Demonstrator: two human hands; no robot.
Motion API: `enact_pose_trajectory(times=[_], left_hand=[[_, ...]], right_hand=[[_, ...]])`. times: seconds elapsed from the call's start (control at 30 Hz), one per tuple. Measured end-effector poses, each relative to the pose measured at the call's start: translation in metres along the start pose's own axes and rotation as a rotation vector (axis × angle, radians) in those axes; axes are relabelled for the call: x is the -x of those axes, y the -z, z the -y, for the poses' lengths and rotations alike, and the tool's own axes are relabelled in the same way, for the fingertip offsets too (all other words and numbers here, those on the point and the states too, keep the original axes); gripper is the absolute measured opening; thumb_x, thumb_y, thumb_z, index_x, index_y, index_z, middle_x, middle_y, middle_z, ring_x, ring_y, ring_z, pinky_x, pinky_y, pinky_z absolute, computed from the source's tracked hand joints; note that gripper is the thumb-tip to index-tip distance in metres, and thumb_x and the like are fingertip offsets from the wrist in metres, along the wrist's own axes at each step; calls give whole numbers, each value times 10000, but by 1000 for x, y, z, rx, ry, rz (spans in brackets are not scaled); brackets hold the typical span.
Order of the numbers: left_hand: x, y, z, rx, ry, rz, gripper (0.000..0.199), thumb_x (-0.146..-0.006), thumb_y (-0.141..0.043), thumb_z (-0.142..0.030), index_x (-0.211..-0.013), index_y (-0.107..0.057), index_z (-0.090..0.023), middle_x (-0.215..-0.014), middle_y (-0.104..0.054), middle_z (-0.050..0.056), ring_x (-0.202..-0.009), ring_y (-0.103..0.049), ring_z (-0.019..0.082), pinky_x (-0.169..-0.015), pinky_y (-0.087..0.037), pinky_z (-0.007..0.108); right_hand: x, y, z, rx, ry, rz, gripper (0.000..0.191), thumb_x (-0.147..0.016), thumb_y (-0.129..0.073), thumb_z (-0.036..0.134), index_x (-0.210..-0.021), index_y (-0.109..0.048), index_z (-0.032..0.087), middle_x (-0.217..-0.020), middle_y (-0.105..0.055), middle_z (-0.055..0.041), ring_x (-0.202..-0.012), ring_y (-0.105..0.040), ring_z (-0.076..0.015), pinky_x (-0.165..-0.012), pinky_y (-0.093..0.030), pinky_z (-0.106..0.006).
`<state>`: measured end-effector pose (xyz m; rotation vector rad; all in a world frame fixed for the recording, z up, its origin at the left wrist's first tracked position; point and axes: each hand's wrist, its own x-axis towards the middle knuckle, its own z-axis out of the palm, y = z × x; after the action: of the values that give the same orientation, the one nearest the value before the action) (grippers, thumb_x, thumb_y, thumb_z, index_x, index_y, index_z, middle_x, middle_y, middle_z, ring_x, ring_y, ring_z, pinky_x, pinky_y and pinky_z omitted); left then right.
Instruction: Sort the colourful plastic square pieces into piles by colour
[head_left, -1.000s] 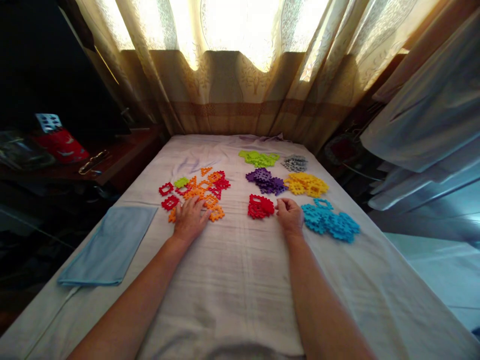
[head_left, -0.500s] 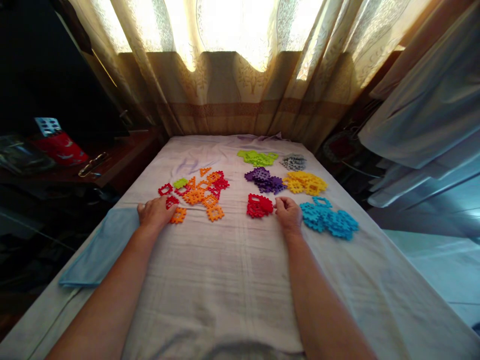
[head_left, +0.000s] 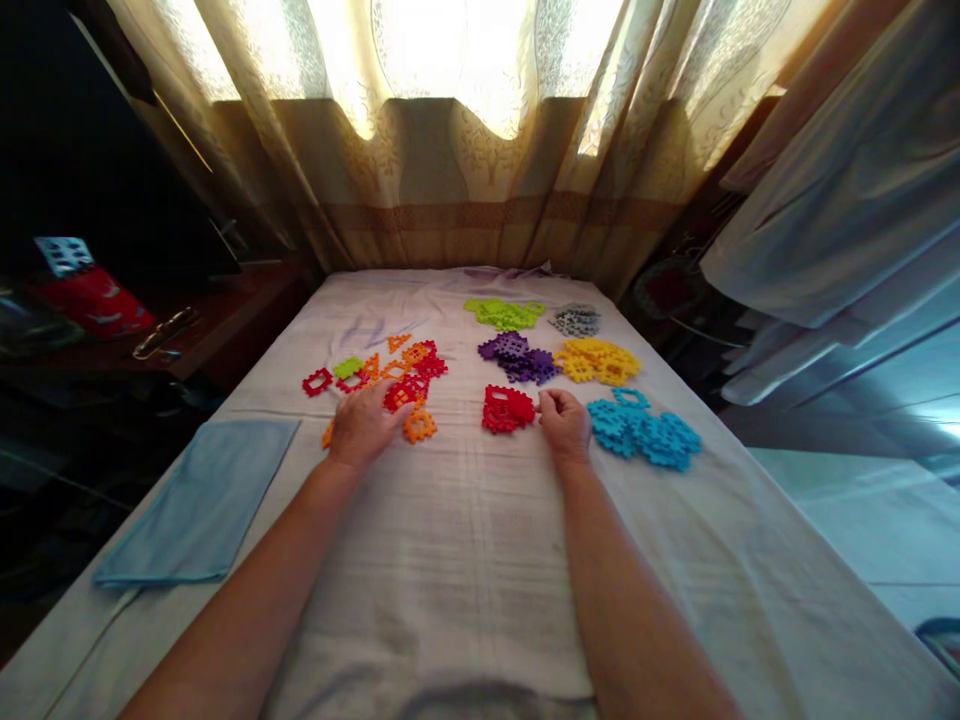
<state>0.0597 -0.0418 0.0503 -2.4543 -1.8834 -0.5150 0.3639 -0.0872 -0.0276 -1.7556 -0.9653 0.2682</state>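
My left hand (head_left: 365,425) is over the left group of interlocking plastic pieces, with a red notched piece (head_left: 401,393) between its thumb and fingers. Under and around that piece lie orange pieces (head_left: 420,427) and other red ones, partly hidden by the hand. A small pile of red pieces (head_left: 508,410) lies in the middle of the bed sheet. Close against its right side is my right hand (head_left: 565,425), fingers curled closed, with nothing visible in them.
Sorted piles lie beyond and to the right: green (head_left: 502,313), grey (head_left: 576,320), purple (head_left: 519,358), yellow (head_left: 598,361) and blue (head_left: 645,430). One green piece (head_left: 349,367) sits among the left group. A folded light-blue cloth (head_left: 199,500) lies at left; a curtain (head_left: 465,180) hangs behind.
My left hand has moved right across the orange pieces, carrying a red piece from the group's left side. My right hand stays beside the red pile. The view has shifted slightly.
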Motion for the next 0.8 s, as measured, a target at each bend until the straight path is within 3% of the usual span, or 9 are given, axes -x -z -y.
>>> enact_pose_trajectory(times=[0.07,0.17,0.33,0.57,0.8], left_hand=[[0,-15,-28,86,-135,15,425,-871,-616,-408,-1240,-612,-199,-1150,-718,108,-1079,-656,267,-985,-462,392],[-1,-34,-61,169,-210,35,389,-873,-623,-436,-1192,-629,-214,-1084,-736,91,-1025,-670,237,-959,-476,378],[-6,-52,-84,231,-205,70,391,-875,-625,-451,-1181,-640,-208,-1053,-740,89,-995,-674,229,-929,-489,373],[-7,-56,-84,271,-230,80,392,-867,-641,-405,-1191,-637,-184,-1195,-705,119,-1129,-638,253,-1016,-459,404],[-3,-45,-42,291,-261,-12,247,-904,-555,-312,-1079,-692,-203,-1088,-745,80,-1030,-675,213,-965,-502,356]], right_hand=[[0,0,-1,-5,1,1,420,-780,-474,567,-802,-665,194,-691,-713,-68,-601,-613,-190,-587,-464,-286],[0,-1,-1,-7,-1,-5,431,-780,-467,581,-791,-661,196,-678,-709,-64,-602,-613,-190,-585,-461,-285],[1,0,3,-22,-10,-1,407,-786,-481,568,-783,-656,200,-664,-701,-56,-618,-630,-198,-597,-465,-290],[3,1,9,-33,-32,3,421,-771,-460,584,-789,-641,204,-661,-692,-55,-601,-610,-195,-608,-455,-296],[3,2,7,-1,-16,-4,424,-776,-465,572,-789,-659,195,-671,-700,-65,-597,-609,-198,-620,-460,-303]])
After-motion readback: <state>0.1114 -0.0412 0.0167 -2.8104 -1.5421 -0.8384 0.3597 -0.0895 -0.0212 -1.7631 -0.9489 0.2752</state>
